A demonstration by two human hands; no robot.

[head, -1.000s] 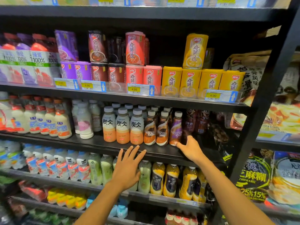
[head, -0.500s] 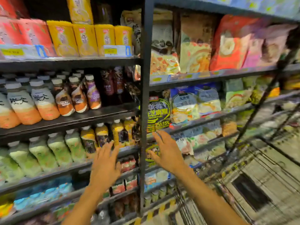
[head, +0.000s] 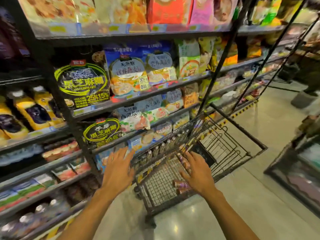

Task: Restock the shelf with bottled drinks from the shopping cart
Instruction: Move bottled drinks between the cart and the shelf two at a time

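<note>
A black wire shopping cart (head: 225, 149) stands on the floor to the right of the shelving. Small bottled drinks with purple and brown labels (head: 181, 185) lie in its basket, and another such bottle (head: 183, 161) shows above my right fingers. My right hand (head: 195, 172) hovers over the cart with fingers spread, holding nothing. My left hand (head: 119, 168) is spread open in front of the cart's left rim and the lower shelf edge, also empty. Yellow bottled drinks (head: 37, 110) stand on the drinks shelf (head: 26, 137) at the far left.
Snack bags (head: 83, 84) and packets fill the black shelves (head: 155, 94) ahead. A black upright post (head: 57, 94) separates the drinks bay from the snack bay. Pale floor (head: 233, 196) lies right of the cart. A dark display unit (head: 294, 172) stands at the right edge.
My view has swung right and down, from the drinks shelf to the cart. Both hands have left the shelf edge and now hover, open, by the cart basket.
</note>
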